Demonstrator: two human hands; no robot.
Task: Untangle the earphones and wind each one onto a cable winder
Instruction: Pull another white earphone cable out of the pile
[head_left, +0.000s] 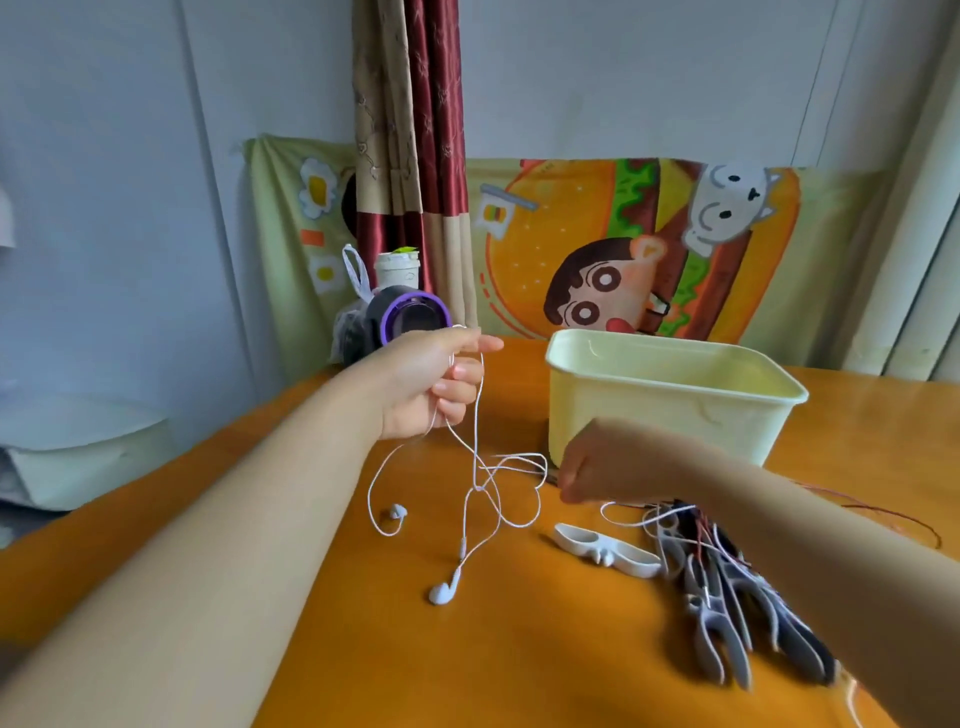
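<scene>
Head-worn wide-angle view – looking forward and down, close over the orange table (519, 649).

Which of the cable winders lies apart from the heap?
The white winder, flat on the table by itself beside the heap; the others are grey or dark, stacked together with cables across them.

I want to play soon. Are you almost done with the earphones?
Not nearly. Nothing looks wound yet: the white winder lies bare. The left hand holds up the white earphones, still knotted; the right hand reaches toward them. A tangled pile waits.
</scene>
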